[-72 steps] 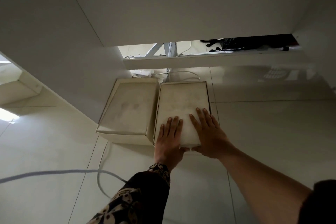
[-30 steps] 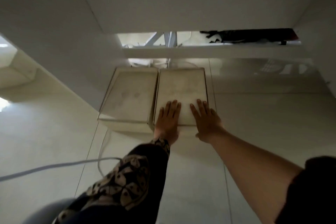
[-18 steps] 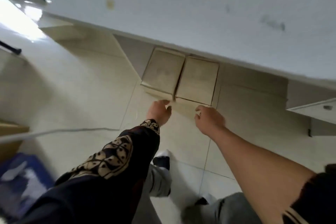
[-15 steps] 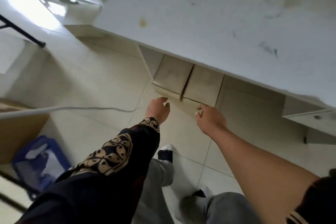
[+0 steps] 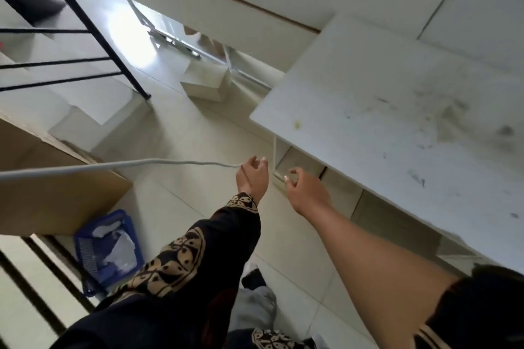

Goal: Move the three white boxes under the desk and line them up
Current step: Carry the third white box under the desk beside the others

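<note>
Pale tiled floor, white worktop overhead. Both hands lifted off tucked boxes: left hand, right hand loose, empty. Two white boxes under worktop, side by side; third box well apart, likely next.

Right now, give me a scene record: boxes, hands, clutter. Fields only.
boxes under desk: two white boxes side by side, left box, right box, mostly hidden by the desk top
third box: white box out on the floor, apart from the desk
left hand: empty, fingers loosely curled, above the floor
right hand: empty, open, near the left box's front corner, contact not clear
cable: grey cable running from the left edge towards the left hand
floor clutter: blue basket, cardboard box
</note>
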